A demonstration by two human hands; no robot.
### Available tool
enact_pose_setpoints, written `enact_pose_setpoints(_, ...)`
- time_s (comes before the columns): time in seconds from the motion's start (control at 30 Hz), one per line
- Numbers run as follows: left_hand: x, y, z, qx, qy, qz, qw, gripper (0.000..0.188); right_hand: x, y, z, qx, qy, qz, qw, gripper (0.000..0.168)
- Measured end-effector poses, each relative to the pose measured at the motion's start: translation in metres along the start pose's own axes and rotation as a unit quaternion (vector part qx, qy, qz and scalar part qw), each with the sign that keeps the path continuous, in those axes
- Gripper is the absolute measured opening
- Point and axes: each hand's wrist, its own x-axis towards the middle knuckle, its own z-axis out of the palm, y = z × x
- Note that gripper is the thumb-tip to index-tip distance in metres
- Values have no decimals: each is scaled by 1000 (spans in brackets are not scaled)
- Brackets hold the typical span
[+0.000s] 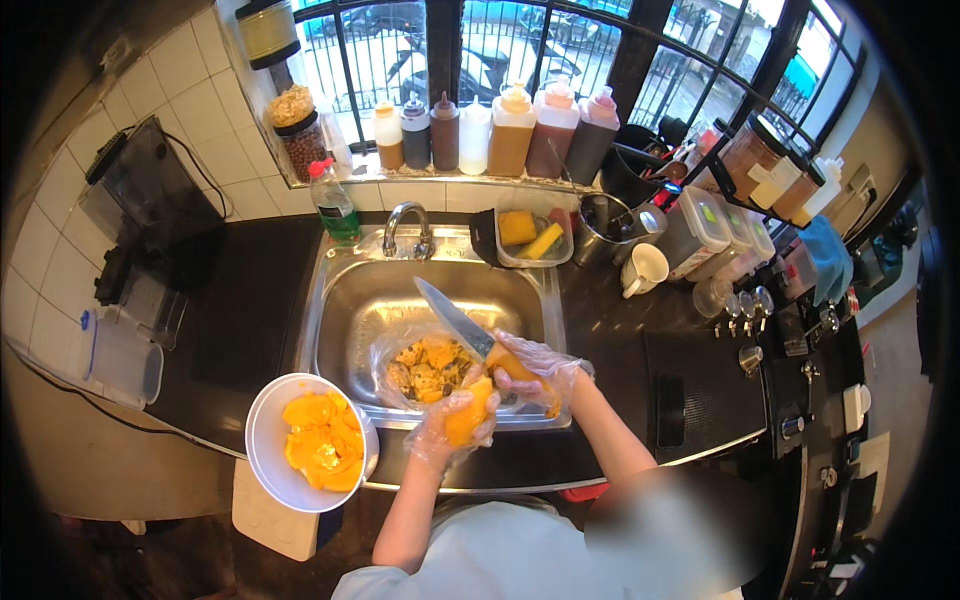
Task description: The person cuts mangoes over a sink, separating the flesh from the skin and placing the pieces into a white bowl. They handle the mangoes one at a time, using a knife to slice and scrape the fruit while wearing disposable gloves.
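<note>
My left hand point(450, 431), in a clear plastic glove, holds a peeled piece of orange mango-like fruit point(469, 412) over the near rim of the steel sink point(555, 375). Just right of it, my right hand point(536, 371), gloved too, grips the handle of a kitchen knife point(456, 319), whose blade points up and left over the basin. Below the blade, a clear plastic bag point(381, 367) in the sink holds blotched yellow peels point(427, 367). A white bucket point(257, 442) with peeled orange fruit pieces point(322, 439) stands left of my left hand, by the counter's front edge.
A chrome faucet point(409, 225) rises behind the basin, with a green bottle point(335, 206) to its left. A plastic tub with sponges point(540, 244), a metal container point(600, 225) and a mug point(645, 268) stand at the right. Squeeze bottles point(514, 131) line the windowsill.
</note>
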Motion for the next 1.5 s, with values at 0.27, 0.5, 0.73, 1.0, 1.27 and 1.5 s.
enact_pose_setpoints(0.27, 6, -2, -8, -80, -54, -16, 995, 56, -4, 17, -14, 180, -86, -21, 980, 54)
enact_pose_setpoints(0.5, 9, 4, -22, -90, -63, -21, 994, 53, -12, 39, -18, 224, -95, 24, 970, 53)
enact_pose_setpoints(0.73, 3, 15, -25, -117, -27, 2, 993, 49, -53, 42, -21, 214, -40, 96, 971, 52)
enact_pose_setpoints(1.0, -2, 40, -35, -55, -44, 27, 997, 95, -133, 33, 0, -101, 136, 39, 985, 70)
enact_pose_setpoints(1.27, 5, 29, 17, 379, 191, -25, 905, 116, -135, -5, 32, -573, 206, -44, 792, 80)
enact_pose_setpoints(1.5, 2, 31, 28, 386, 211, -62, 896, 113, -137, -9, 36, -628, 236, -32, 740, 78)
